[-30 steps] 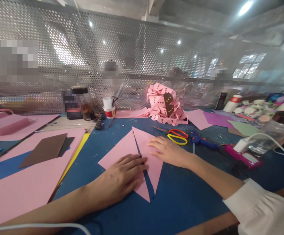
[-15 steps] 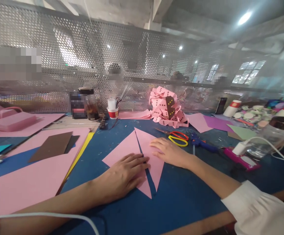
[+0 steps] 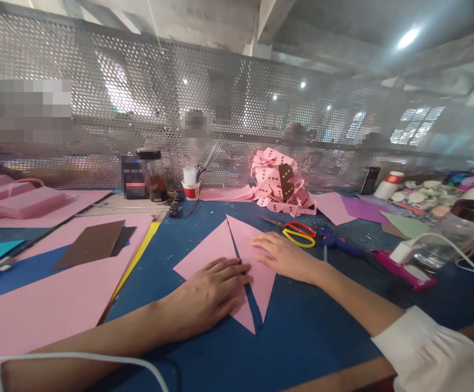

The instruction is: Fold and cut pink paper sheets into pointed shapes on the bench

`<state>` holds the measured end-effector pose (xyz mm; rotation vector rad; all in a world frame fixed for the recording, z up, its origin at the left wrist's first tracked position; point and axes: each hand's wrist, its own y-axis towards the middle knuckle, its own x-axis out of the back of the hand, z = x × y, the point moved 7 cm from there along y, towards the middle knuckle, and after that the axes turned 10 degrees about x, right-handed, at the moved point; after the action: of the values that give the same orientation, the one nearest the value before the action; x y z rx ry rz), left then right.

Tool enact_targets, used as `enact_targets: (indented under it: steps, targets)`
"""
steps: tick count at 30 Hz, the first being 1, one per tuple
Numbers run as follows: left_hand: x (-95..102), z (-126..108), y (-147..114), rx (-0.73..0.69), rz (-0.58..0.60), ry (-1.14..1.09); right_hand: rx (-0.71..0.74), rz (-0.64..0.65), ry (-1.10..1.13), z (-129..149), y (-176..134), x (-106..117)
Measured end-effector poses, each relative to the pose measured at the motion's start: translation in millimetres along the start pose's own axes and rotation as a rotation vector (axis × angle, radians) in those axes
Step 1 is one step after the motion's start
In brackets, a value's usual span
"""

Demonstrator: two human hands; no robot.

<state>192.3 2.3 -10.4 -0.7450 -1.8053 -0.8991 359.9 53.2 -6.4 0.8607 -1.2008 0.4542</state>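
Two pink paper pieces lie side by side on the blue table (image 3: 139,305), with a narrow dark gap between them. My left hand (image 3: 212,288) rests flat on the left pink paper (image 3: 208,245), its fingers stretched out and the tips reaching over the gap. On the right pink paper (image 3: 261,288) lies my right hand (image 3: 280,256), palm down with fingers extended. Beyond my right hand are scissors (image 3: 300,234) with red and yellow handles. A blue glue gun (image 3: 339,242) lies to their right.
Pink sheets (image 3: 57,305) and a brown card (image 3: 92,245) cover the left side. At the back stand a jar (image 3: 157,177), a paper cup (image 3: 191,190) and a pile of dotted pink paper (image 3: 273,179). A magenta power strip (image 3: 404,270) and a clear jug (image 3: 437,245) sit right.
The whole view has shifted slightly, so everything appears a little lower and to the right. My hands keep the same places on the pink papers.
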Motion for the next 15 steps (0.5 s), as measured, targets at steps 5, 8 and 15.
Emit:
enact_targets:
  steps: [5, 8, 15]
  targets:
    - [-0.9, -0.6, 0.8, 0.003, 0.024, 0.018, 0.002, -0.001, 0.004, 0.3, 0.2, 0.2]
    - [-0.7, -0.3, 0.7, 0.000, 0.011, 0.008, 0.003, -0.009, 0.006, -0.2, 0.5, -0.2]
    - [-0.4, -1.5, 1.2, 0.004, 0.013, 0.016, 0.005, -0.011, 0.008, 0.6, 0.4, -0.1]
